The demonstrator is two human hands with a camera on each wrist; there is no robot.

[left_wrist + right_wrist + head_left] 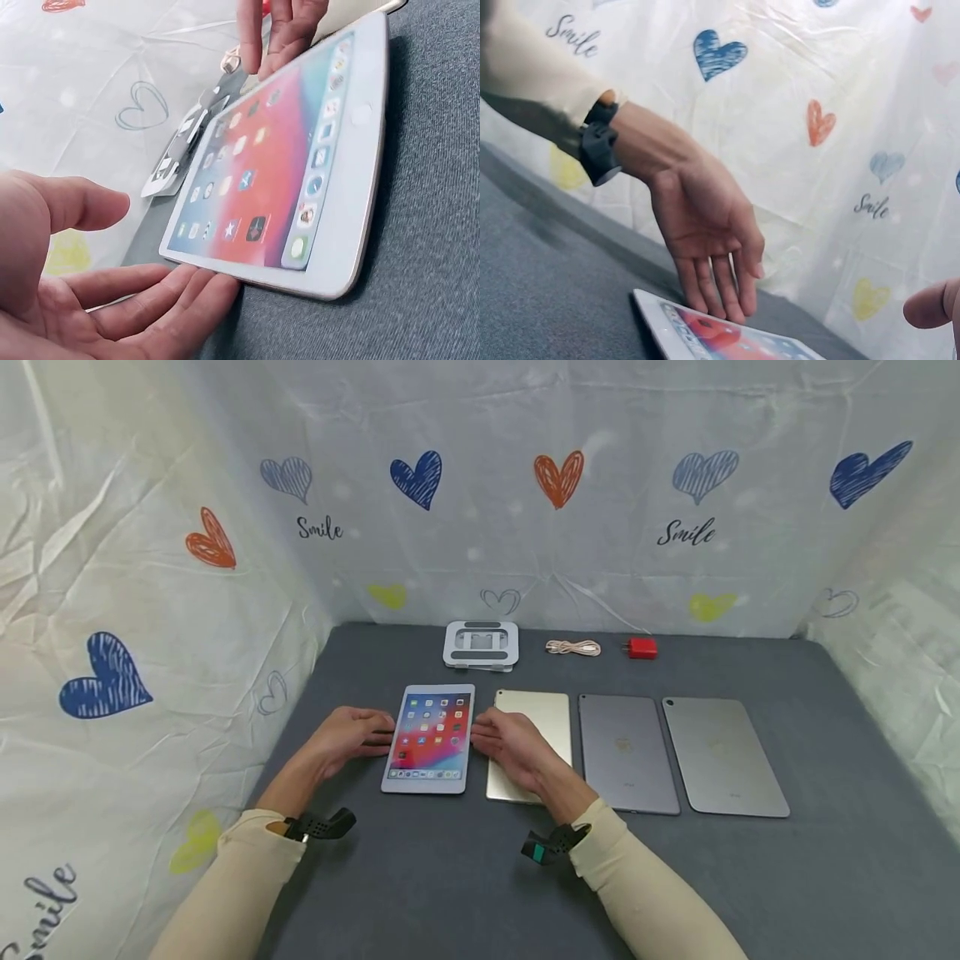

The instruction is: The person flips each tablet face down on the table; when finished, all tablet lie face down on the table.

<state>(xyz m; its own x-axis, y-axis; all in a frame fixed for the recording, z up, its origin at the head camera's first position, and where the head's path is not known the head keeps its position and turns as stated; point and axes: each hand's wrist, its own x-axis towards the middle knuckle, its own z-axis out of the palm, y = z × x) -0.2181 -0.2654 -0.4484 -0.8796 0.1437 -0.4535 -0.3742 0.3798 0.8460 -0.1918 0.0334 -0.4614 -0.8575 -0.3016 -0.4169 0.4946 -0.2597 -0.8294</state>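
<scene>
A white tablet [429,739] lies face up on the grey table, its lit screen showing app icons over a red and blue background. My left hand [348,739] is at its left edge; in the left wrist view the extended fingertips [217,289] meet the tablet's side, thumb raised apart. Across from it, my right hand [517,747] has its fingers along the tablet's right edge, its forearm passing over a gold tablet [540,710]. In the right wrist view only the right thumb [928,306] shows of that hand.
Right of the gold tablet lie a dark grey tablet [630,756] and a silver-grey tablet [723,760], both back up. Along the back are a folded white and grey stand [481,645], a coiled pink cable [573,647] and a red charger [642,648]. A printed curtain [480,443] encloses the table.
</scene>
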